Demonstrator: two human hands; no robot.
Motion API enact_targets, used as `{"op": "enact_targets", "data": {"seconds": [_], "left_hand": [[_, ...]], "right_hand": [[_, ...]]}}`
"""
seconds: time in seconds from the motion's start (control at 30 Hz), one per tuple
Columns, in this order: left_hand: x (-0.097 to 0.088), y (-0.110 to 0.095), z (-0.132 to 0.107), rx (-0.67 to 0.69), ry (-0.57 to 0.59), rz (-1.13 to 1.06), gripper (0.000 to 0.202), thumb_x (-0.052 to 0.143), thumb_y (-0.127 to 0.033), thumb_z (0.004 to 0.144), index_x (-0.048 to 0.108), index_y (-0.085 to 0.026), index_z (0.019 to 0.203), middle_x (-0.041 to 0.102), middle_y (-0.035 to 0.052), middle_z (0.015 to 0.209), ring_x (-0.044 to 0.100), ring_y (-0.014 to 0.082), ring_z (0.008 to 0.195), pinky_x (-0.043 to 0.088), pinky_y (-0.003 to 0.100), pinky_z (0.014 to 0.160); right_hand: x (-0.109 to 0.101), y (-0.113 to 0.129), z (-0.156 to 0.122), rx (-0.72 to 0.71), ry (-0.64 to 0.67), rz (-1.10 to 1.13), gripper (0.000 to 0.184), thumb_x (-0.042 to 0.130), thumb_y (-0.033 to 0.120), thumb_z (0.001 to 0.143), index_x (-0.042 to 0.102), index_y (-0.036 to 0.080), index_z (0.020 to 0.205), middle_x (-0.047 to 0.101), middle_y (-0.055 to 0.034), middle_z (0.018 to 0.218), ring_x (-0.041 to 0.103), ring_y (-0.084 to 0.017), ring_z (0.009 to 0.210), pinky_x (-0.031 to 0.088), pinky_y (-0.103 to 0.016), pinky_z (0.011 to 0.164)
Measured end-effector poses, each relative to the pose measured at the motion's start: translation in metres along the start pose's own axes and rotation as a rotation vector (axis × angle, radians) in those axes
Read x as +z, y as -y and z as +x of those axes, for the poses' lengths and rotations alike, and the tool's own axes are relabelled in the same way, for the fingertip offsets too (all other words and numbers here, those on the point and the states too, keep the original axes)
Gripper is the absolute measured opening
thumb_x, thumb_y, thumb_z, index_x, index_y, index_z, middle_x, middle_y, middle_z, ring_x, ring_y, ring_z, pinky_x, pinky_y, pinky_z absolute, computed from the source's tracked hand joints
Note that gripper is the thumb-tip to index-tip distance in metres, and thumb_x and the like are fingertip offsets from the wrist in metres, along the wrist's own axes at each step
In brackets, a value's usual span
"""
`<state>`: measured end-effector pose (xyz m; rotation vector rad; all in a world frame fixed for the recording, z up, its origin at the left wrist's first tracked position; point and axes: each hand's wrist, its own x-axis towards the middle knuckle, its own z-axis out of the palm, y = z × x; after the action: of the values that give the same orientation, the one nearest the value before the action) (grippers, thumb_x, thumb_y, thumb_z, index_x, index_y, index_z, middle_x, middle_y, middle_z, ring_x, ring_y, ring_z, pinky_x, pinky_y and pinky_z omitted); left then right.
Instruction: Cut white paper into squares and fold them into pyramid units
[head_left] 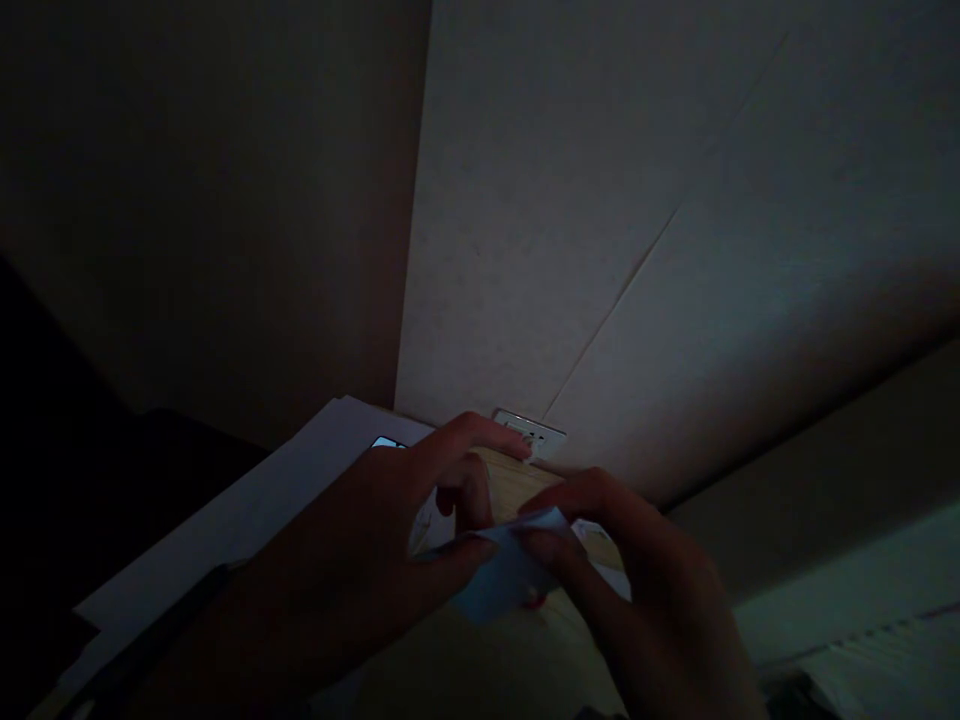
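Observation:
The scene is very dark. My left hand (375, 560) and my right hand (637, 590) meet low in the middle of the view, and both pinch a small pale piece of folded paper (506, 580) between thumb and fingers. The left index finger stretches out above the paper toward the wall. The paper is held just over a light wooden surface (517, 480). What is printed on the paper cannot be made out.
A white wall socket (536, 433) sits low on the pale wall (600, 200) right behind my hands. A white sheet or board (247, 520) lies to the left. A dark panel fills the left side. A pale edge shows at the lower right.

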<state>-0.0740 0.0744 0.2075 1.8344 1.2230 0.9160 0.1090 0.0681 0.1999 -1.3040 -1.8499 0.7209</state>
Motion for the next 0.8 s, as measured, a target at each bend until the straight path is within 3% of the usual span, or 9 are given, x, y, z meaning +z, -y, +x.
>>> {"op": "enact_targets", "data": {"seconds": [0.17,0.27,0.6,0.8], "left_hand": [[0.0006,-0.0013,-0.0008,-0.011,-0.001,0.008,0.026,0.063,-0.022,0.075,0.063,-0.030,0.100,0.063,-0.0088,0.061,0.059,0.0128,0.057,0.042,0.021,0.056],[0.0020,-0.0007,0.0003,-0.033,-0.040,0.026,0.021,0.060,-0.022,0.075,0.063,-0.029,0.094,0.062,-0.0085,0.060,0.058,0.0130,0.057,0.041,0.021,0.055],[0.0018,0.0077,0.0012,0.004,-0.015,0.012,0.015,0.061,-0.030,0.080,0.064,-0.030,0.095,0.068,-0.0061,0.069,0.063,0.0174,0.073,0.044,0.024,0.065],[0.0012,0.0047,-0.0011,-0.036,-0.093,0.026,0.016,0.063,-0.029,0.078,0.065,-0.029,0.094,0.067,-0.0064,0.070,0.062,0.0155,0.069,0.042,0.023,0.063]], "right_hand": [[0.0012,-0.0005,0.0023,-0.067,-0.101,-0.009,0.011,0.066,0.024,0.079,0.069,0.025,0.068,0.070,0.0033,0.066,0.065,-0.014,0.061,0.048,-0.020,0.052],[0.0019,-0.0002,0.0036,-0.093,-0.091,-0.021,0.015,0.063,0.023,0.082,0.069,0.024,0.069,0.070,0.0027,0.066,0.064,-0.014,0.060,0.049,-0.021,0.055],[0.0058,-0.0008,-0.0019,-0.194,-0.135,-0.114,0.022,0.053,0.020,0.089,0.073,0.026,0.082,0.070,0.0024,0.072,0.065,-0.013,0.063,0.047,-0.020,0.054],[0.0016,-0.0058,-0.0038,-0.182,-0.158,-0.116,0.009,0.065,0.022,0.083,0.070,0.027,0.078,0.072,0.0050,0.073,0.066,-0.012,0.066,0.049,-0.017,0.055]]}}
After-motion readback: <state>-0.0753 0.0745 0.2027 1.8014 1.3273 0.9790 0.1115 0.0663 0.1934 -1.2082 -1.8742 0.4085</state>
